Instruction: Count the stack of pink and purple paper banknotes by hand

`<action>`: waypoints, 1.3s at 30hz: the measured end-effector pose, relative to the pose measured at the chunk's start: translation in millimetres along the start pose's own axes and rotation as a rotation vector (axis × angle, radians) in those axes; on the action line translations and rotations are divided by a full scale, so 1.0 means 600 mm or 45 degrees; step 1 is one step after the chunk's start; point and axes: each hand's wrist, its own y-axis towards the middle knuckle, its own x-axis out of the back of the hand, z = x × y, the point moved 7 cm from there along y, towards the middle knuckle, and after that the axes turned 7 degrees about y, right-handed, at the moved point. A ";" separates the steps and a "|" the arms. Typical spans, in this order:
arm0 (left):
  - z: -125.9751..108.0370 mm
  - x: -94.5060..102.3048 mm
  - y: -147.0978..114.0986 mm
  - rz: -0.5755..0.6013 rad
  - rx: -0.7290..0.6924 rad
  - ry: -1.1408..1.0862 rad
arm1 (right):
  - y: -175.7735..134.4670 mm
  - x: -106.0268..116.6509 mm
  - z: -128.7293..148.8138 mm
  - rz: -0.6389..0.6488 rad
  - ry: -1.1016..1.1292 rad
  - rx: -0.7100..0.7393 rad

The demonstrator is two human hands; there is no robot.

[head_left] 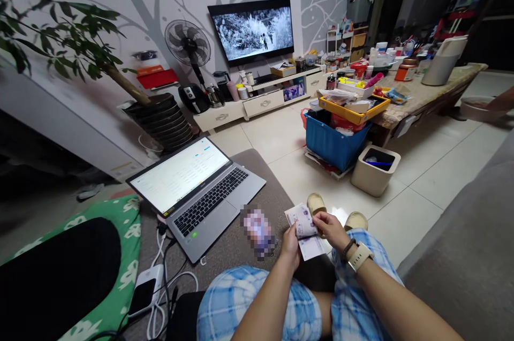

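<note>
In front of my knees, my left hand (290,247) grips a folded printed paper (302,221) by its lower left side, thumb on top. The paper is whitish with small purple and dark pictures, and a lower flap (312,248) hangs below the fold. Its fine print is too small to read. My right hand (330,228) pinches the paper's right edge between thumb and fingertips; a pale watch and a dark bracelet are on that wrist. Left of the paper, a blurred-out pinkish-purple object (259,231) lies on the grey seat (277,186).
An open laptop (212,202) stands on the seat, with a white power bank (146,290) and cables beside it. Slippers (316,203) are on the floor. Beyond are a beige bin (375,172), a blue crate (335,137) and a cluttered table (437,95). Another person's arm (501,99) shows at far right.
</note>
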 end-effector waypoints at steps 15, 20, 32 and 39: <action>-0.018 -0.013 -0.029 -0.015 0.063 0.072 | 0.008 0.030 -0.008 -0.212 -0.303 0.095; -0.010 -0.015 -0.027 -0.007 0.058 0.063 | 0.003 0.029 -0.001 -0.216 -0.435 0.116; -0.003 -0.011 -0.016 0.038 0.082 -0.094 | 0.001 0.012 0.012 -0.114 -0.288 0.158; -0.004 -0.003 -0.013 -0.016 0.032 -0.061 | -0.001 0.001 0.012 -0.020 -0.140 0.109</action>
